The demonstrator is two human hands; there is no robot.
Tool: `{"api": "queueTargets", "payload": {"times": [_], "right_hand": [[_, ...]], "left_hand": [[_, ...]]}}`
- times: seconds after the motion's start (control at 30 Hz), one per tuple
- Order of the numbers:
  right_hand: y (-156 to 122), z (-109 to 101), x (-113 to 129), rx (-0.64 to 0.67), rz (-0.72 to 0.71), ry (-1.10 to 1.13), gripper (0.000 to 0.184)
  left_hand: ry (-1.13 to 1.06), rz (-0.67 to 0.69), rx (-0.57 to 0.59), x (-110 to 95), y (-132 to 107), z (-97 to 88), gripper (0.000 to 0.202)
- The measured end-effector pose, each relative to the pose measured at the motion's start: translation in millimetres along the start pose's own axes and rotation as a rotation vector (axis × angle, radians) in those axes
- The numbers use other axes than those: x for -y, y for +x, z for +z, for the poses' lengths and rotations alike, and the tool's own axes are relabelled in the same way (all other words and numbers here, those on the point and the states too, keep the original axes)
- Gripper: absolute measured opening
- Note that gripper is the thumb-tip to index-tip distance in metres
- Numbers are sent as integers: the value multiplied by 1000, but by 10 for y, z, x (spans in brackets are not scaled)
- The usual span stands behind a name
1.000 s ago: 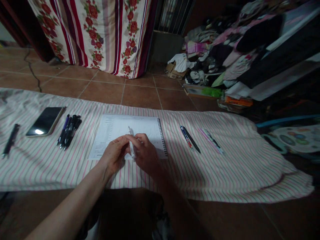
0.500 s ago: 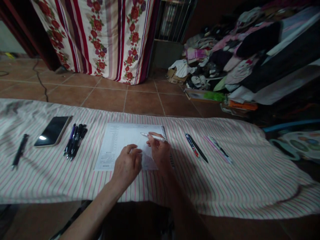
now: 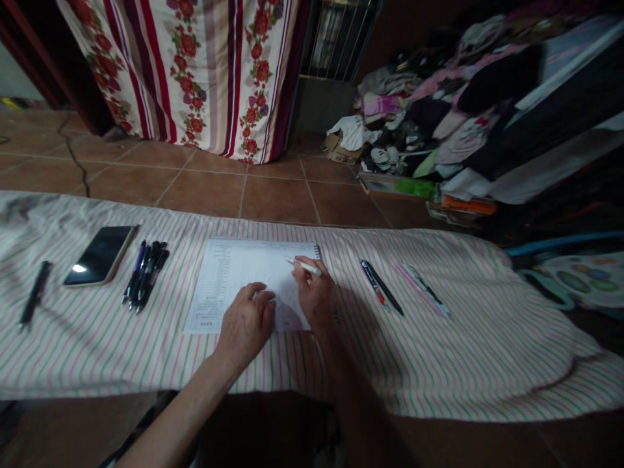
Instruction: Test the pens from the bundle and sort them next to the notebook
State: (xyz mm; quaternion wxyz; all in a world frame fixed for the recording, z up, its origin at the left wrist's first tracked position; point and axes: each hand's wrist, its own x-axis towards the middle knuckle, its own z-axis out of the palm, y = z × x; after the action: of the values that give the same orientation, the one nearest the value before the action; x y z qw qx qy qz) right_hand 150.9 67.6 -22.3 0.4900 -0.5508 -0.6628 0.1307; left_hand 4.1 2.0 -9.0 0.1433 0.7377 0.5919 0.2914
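Observation:
A spiral-bound notebook [image 3: 268, 249] lies on the striped cloth, its coils along the right side and printed text down its left. My right hand [image 3: 316, 296] grips a white pen [image 3: 307, 265] over the upper right of the page. The pen's tip points left; whether it touches the paper I cannot tell. On the lower middle of the page rests my left hand [image 3: 246, 318], palm down with fingers loosely bent and slightly apart, holding nothing. It covers part of the sheet.
Left of the notebook lie a bundle of pens [image 3: 145, 276], a phone [image 3: 100, 255] and a single dark pen [image 3: 35, 296]. To the right are two pens [image 3: 381, 286] and another slim pair [image 3: 423, 289]. A striped cloth [image 3: 468, 364] covers the table.
My right hand and the white pen have shifted a little to the right across the page. My left hand stays at nearly the same spot. The view has turned slightly.

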Motion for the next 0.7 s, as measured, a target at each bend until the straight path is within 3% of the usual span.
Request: {"api": "queueTargets", "payload": {"times": [0.13,0.33,0.6,0.7], "right_hand": [[18,-30,8,-27,6,22,29],[5,-80,109,152,105,105,28],[18,-85,18,-56,3,-3,26],[20,-78,28,-3,1,8,25]], "left_hand": [[15,6,-4,-14,4,9,24],[29,53,-53,15,-1,58,22],[32,52,-25,6,-6,30,22],[33,57,-27,3,-6,23,22]]}}
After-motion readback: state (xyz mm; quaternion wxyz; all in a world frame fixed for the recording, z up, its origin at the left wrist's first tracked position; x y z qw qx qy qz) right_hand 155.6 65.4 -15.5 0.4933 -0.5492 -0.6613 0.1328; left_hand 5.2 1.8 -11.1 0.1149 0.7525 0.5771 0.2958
